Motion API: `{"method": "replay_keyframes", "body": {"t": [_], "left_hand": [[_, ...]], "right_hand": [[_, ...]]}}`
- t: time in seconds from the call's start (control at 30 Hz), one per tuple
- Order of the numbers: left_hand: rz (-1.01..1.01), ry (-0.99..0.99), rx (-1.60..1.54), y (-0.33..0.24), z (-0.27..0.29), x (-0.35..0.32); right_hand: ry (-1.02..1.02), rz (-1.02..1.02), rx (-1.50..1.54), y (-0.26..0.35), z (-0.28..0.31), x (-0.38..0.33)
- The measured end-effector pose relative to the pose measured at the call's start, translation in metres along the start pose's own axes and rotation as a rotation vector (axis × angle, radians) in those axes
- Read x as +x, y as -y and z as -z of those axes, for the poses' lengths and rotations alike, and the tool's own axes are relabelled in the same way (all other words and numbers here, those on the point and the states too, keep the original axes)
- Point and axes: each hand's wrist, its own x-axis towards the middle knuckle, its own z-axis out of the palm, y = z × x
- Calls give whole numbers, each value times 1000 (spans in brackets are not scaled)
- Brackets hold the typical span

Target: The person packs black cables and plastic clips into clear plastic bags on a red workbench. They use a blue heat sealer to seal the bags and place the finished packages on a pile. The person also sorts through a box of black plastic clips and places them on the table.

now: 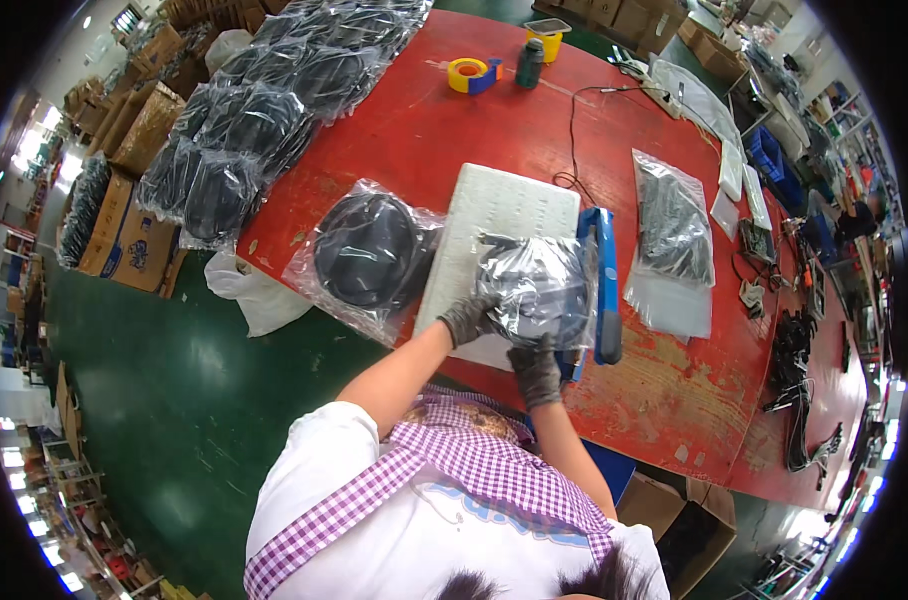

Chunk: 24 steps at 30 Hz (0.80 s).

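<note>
Both gloved hands are at work here, the left grip [469,320] at the near-left edge of a clear bag [534,285], the right grip [536,372] at its near edge! Fingers are up against the film on both, but their undersides are hidden, so I cannot tell whether either is pinching it. The bag itself sits just beyond the two, over a white board [514,200], with something dark inside; glare on the film masks the shape. Close on the right grip's far-right side, touching or nearly touching the bag, stands the blue sealer [607,290].

Swing out left of the left grip: a second bag [366,250], lying flat on the red bench [404,130], a round black piece showing clearly through its film. Farther off that way, at the bench edge, a great pile [249,120] of clear bags, black goods in them! Past the pile, a carton [134,235] on the floor side.

Over to the right of the right grip, a pouch [669,220] holds dark grey pieces, with clear sleeves [669,308] poking out below it. Straight beyond both grips, at the far side: tape [467,75], a dark bottle [529,65] and a yellow tub [545,46]. And near the right forearm, lower right, an open box [714,508], its inside too dark to read.
</note>
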Motion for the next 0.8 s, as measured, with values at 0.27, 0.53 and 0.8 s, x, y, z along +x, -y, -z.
{"method": "replay_keyframes", "body": {"t": [0.27,0.53,0.8], "left_hand": [[-384,-76,-331,-52,51,-121],[-87,-422,-507,-97,160,-133],[253,-363,15,-85,215,-137]], "right_hand": [[265,422,-466,-44,-157,-15],[-273,393,-1527,-134,-224,129],[-375,300,-1492,-158,-201,131]]}}
